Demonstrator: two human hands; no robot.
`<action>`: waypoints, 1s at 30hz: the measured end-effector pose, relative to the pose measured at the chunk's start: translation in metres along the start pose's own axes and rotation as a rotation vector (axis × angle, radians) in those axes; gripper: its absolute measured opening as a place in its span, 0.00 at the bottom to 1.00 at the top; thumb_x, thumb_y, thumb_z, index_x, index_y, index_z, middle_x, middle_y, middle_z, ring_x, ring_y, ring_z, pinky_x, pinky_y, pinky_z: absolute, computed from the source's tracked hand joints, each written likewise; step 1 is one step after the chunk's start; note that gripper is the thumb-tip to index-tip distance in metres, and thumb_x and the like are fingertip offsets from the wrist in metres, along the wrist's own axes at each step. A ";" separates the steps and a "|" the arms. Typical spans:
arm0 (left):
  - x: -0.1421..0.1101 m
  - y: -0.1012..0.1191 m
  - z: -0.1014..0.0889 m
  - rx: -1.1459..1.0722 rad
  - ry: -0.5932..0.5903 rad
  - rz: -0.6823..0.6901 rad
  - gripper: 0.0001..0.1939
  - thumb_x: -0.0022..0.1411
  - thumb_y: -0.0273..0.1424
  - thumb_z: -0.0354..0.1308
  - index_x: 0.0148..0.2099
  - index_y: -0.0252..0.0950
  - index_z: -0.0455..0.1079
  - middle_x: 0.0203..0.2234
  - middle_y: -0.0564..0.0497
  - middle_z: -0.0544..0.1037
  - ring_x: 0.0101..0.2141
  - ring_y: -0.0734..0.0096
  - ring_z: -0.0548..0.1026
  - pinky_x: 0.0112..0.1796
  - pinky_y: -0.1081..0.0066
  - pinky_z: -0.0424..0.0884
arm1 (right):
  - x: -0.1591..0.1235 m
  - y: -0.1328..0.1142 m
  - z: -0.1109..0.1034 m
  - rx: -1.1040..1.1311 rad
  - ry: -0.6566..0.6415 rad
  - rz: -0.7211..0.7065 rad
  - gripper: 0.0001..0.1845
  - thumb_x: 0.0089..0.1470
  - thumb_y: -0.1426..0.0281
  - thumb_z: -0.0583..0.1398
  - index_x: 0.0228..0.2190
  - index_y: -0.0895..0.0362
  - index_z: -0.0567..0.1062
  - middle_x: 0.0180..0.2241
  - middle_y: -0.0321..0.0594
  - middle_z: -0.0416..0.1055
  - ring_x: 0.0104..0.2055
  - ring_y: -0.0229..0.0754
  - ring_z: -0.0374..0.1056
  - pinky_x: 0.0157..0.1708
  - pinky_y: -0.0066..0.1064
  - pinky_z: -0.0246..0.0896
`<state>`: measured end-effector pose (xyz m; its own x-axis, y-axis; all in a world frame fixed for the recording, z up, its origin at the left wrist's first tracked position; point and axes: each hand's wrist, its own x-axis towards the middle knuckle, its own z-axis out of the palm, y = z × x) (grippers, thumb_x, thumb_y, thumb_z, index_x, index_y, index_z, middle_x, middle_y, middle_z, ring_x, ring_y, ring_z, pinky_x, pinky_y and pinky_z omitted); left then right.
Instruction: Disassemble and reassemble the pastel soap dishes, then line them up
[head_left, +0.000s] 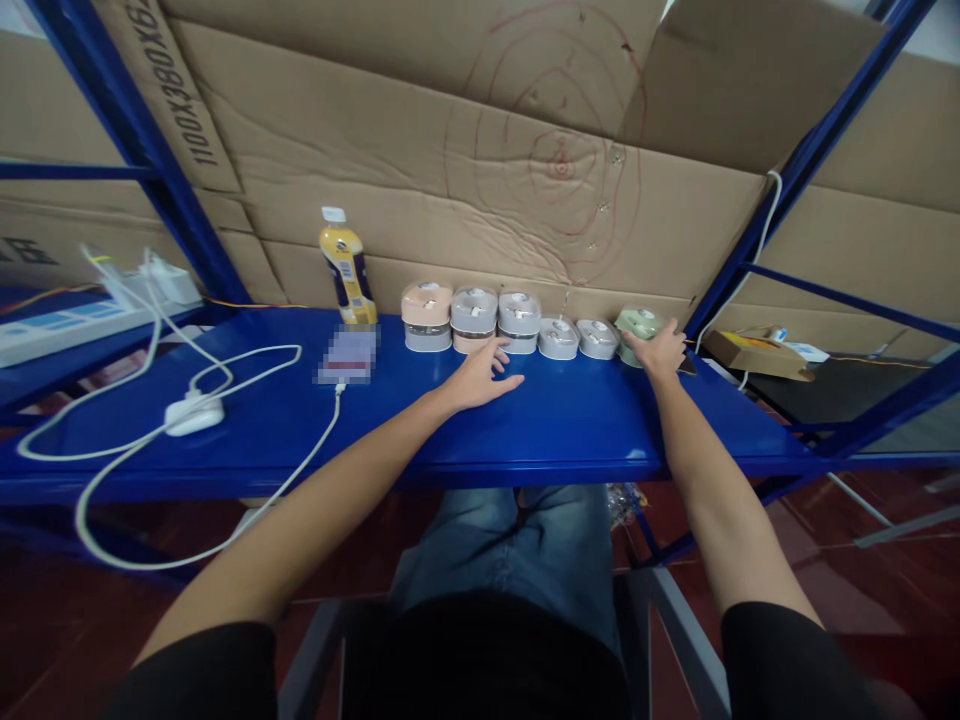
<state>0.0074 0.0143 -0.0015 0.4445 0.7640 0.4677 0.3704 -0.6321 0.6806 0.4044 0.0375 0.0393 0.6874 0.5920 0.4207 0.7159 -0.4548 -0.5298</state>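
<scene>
Along the back of the blue shelf stands a row of small rounded lidded boxes. My right hand [660, 352] is at the row's right end, with thumb and fingers around a green lidded box [637, 322]. My left hand [480, 380] is open with its fingers apart, just in front of a grey-over-peach stack [474, 303]; whether a fingertip touches it I cannot tell. Left of that is a peach-over-grey stack [427, 302], and to its right a grey stack [519, 308]. Two single grey boxes [559, 338] sit between the stacks and the green box.
A yellow drink bottle [348, 268] stands left of the row, behind a blurred-out flat object [347, 356] with a white cable. A white charger [193, 414] and a power strip [90, 325] lie left. Cardboard [375, 150] walls the back; blue posts [817, 160] flank it.
</scene>
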 end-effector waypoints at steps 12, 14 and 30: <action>0.000 0.000 0.000 0.024 -0.016 -0.019 0.38 0.62 0.43 0.72 0.68 0.36 0.63 0.50 0.41 0.79 0.44 0.57 0.80 0.46 0.54 0.80 | -0.005 -0.004 0.005 0.031 -0.101 -0.046 0.63 0.53 0.60 0.73 0.77 0.61 0.47 0.68 0.73 0.63 0.68 0.72 0.70 0.65 0.57 0.66; 0.000 -0.001 0.000 0.026 -0.017 -0.019 0.39 0.62 0.43 0.72 0.69 0.36 0.63 0.51 0.40 0.79 0.44 0.57 0.80 0.47 0.54 0.80 | -0.005 -0.005 0.004 0.029 -0.104 -0.041 0.64 0.53 0.60 0.73 0.77 0.61 0.47 0.68 0.73 0.63 0.68 0.73 0.69 0.66 0.57 0.66; 0.000 0.001 -0.001 0.029 -0.025 -0.015 0.38 0.61 0.43 0.73 0.67 0.36 0.64 0.49 0.42 0.79 0.43 0.59 0.80 0.46 0.55 0.80 | -0.073 -0.067 0.020 -0.093 -0.345 -1.071 0.47 0.52 0.75 0.62 0.73 0.64 0.63 0.79 0.58 0.54 0.80 0.67 0.50 0.78 0.62 0.47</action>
<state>0.0068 0.0142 -0.0002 0.4591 0.7701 0.4430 0.4007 -0.6245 0.6704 0.3032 0.0381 0.0294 -0.3466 0.8521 0.3923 0.9324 0.3586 0.0448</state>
